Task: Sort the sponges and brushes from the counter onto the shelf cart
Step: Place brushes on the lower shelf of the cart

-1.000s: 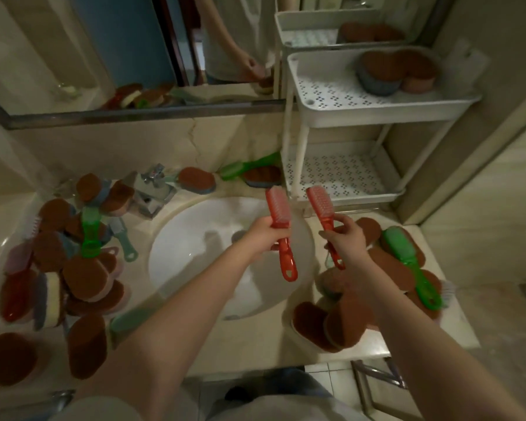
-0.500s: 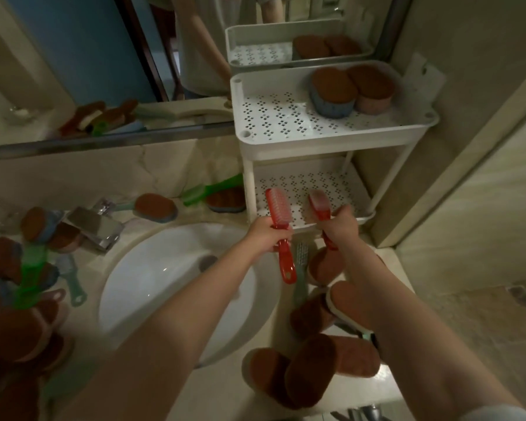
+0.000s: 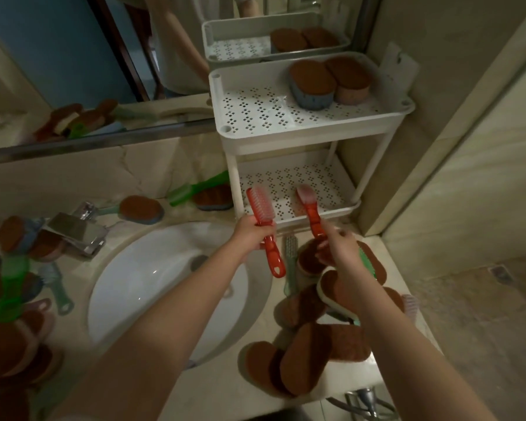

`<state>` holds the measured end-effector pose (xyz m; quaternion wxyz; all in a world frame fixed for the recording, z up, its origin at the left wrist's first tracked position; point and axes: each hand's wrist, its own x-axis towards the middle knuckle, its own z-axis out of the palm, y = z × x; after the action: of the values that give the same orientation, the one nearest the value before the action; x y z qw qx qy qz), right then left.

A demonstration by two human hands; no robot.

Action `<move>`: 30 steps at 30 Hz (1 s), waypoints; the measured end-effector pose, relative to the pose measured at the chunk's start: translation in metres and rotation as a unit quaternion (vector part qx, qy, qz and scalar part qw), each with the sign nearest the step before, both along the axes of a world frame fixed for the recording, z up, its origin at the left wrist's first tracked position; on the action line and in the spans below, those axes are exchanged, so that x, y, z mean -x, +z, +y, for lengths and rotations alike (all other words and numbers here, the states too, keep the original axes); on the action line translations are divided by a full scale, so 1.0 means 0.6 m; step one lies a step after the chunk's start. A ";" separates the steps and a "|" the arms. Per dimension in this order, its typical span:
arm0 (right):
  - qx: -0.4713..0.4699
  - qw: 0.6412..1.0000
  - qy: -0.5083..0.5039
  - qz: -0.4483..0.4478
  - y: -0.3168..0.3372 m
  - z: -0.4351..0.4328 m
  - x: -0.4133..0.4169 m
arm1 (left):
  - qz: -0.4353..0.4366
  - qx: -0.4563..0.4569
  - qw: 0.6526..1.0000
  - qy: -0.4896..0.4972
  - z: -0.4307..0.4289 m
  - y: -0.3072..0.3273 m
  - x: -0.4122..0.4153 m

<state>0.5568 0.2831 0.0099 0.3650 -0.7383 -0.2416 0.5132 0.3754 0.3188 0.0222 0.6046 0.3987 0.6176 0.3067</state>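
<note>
My left hand [image 3: 252, 230] grips a red brush [image 3: 260, 206] by its handle, bristle head up, just in front of the white shelf cart [image 3: 225, 138]. With its fingertips my right hand [image 3: 336, 244] pinches the handle end of a second red brush [image 3: 308, 205], whose head reaches over the front rim of the cart's lower tier [image 3: 286, 177]. A blue sponge [image 3: 312, 83] and a pink sponge [image 3: 351, 77] stand on the top tier. Brown-topped sponges [image 3: 304, 360] lie piled on the counter below my right arm. More sponges and brushes [image 3: 16, 284] lie left of the sink.
A white sink basin [image 3: 164, 284] with a chrome faucet [image 3: 76, 229] sits between the two piles. A green brush [image 3: 201, 186] and a handled sponge [image 3: 140, 209] lie at the back by the mirror [image 3: 73, 56]. The wall [image 3: 468, 147] stands right of the cart.
Both hands moved forward toward the cart. The right brush's head now lies over the lower tier, and my right hand has slid back to the handle's end.
</note>
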 end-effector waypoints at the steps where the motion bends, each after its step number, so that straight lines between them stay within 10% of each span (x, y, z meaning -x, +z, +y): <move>1: 0.001 1.000 0.007 0.028 -0.001 -0.012 0.003 | -0.003 0.000 1.000 -0.001 -0.003 0.001 0.000; 12: -0.049 0.972 -0.153 0.172 0.005 0.026 0.008 | -0.003 -0.005 1.000 -0.015 -0.007 0.008 0.012; 20: -0.028 0.993 -0.113 0.034 0.004 0.112 -0.042 | -0.009 -0.012 1.000 -0.002 0.004 0.011 0.000; 30: -0.034 0.986 -0.126 0.103 -0.001 0.143 -0.047 | -0.025 -0.003 1.000 0.008 0.014 0.016 -0.007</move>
<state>0.5852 0.3691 0.0094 0.4746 -0.6933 -0.1254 0.5276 0.3794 0.3270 0.0320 0.6161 0.3882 0.6044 0.3231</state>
